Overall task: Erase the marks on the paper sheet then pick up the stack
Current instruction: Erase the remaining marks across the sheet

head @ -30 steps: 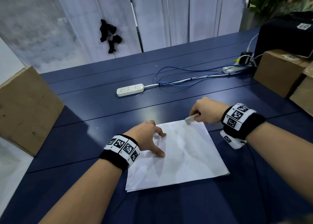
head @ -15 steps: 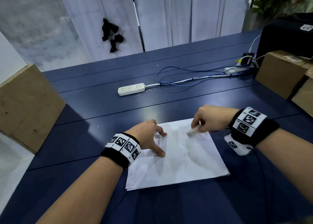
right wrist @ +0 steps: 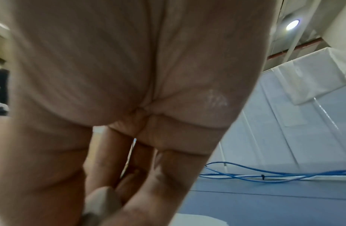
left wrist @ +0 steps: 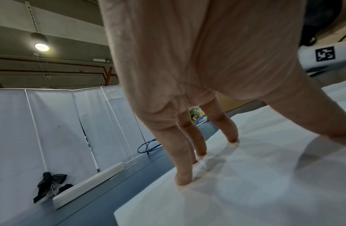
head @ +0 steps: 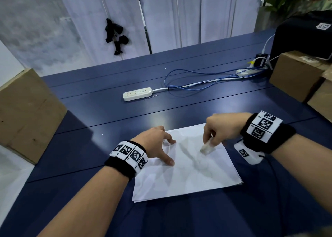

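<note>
A thin stack of white paper point(head: 186, 175) lies on the dark blue table point(head: 107, 114), with faint grey marks point(head: 195, 162) near its middle. My left hand point(head: 158, 143) presses the sheet's left part with spread, straight fingertips point(left wrist: 183, 182) and thumb. My right hand point(head: 218, 129) pinches a small white eraser point(head: 206, 148), its tip down on the paper right of centre. In the right wrist view the eraser point(right wrist: 99, 203) shows blurred between the curled fingers.
A white power strip point(head: 137, 93) and blue cables point(head: 188, 84) lie farther back on the table. Cardboard boxes stand at the left point(head: 27, 114) and at the right point(head: 296, 73), with a black case point(head: 303, 39) behind. White screens close the back.
My right hand has drawn the eraser from the paper's far edge toward me and onto the middle of the sheet. The left hand has stayed pressed in place.
</note>
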`<state>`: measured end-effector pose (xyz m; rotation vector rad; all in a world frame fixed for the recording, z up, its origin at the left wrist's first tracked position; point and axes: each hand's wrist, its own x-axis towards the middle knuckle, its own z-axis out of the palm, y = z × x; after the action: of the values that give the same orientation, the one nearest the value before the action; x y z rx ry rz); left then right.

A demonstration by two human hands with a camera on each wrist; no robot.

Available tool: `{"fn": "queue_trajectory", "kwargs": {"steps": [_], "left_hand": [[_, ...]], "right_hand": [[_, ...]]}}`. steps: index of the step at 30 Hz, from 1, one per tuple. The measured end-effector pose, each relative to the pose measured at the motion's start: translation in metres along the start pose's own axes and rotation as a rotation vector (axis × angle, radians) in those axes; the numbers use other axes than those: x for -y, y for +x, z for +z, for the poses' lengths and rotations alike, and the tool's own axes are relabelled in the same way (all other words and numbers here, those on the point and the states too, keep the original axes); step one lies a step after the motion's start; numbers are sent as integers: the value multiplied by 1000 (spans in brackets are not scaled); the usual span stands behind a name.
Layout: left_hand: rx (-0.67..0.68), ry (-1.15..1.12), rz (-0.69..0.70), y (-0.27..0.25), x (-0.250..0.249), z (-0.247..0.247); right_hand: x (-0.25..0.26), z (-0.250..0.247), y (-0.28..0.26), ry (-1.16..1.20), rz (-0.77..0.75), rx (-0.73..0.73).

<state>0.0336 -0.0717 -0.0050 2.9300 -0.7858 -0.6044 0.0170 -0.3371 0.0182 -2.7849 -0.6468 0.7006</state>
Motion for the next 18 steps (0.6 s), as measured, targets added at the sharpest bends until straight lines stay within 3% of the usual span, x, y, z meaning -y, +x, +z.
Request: {"fn": "queue_trajectory", "kwargs": {"steps": [6, 8, 11, 13, 18], "left_hand": [[-6, -5, 0, -1, 1, 1], [-9, -4, 1, -1, 2, 1], [-8, -4, 1, 1, 2, 2], [-5, -4, 5, 1, 1, 1], [-8, -18, 5, -2, 2, 1]], "right_hand": [[-11, -9, 34, -5, 160, -310], [-10, -7, 25, 7, 118, -252], [0, -3, 3, 28, 27, -4], [-1, -1, 3, 17, 31, 33], [-3, -10, 19, -56, 129, -293]]}}
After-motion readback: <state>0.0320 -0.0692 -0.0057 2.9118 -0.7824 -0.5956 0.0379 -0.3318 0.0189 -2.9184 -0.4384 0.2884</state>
